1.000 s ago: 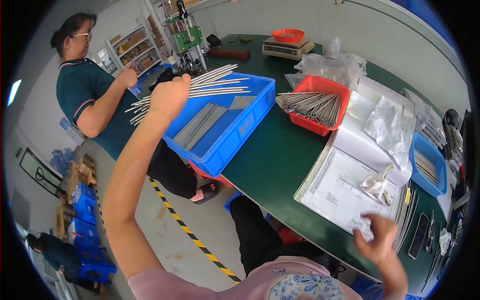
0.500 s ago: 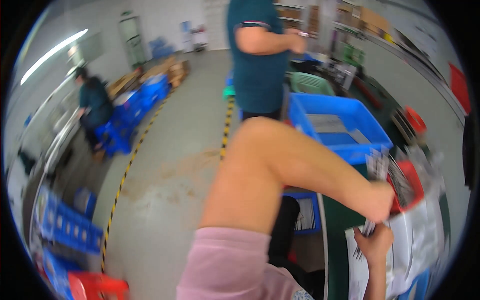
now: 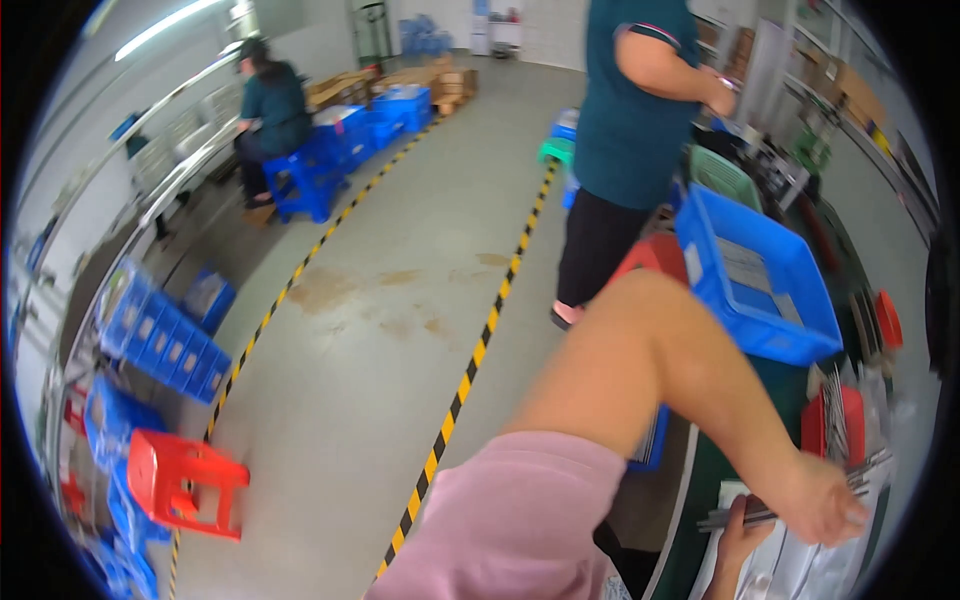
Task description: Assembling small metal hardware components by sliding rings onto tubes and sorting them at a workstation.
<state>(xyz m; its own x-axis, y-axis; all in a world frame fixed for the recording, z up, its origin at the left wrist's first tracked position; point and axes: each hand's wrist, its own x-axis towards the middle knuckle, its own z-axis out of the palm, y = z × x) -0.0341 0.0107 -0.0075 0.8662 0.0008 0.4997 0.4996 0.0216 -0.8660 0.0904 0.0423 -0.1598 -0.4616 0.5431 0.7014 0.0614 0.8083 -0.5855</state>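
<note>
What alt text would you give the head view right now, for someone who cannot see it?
The left hand grips a bundle of thin metal rods over clear plastic bags at lower right, the right hand touching the rods from below. Behind sit a blue bin and a red tray; a person in a teal shirt stands nearby.

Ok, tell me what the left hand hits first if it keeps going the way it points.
Probably the clear plastic bags lying just past the left hand, which grips thin metal rods; depth is unclear.

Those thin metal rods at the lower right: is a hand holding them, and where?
Yes: the left hand grips the bundle of thin metal rods around its middle, ends sticking out. The right hand touches one end.
</note>
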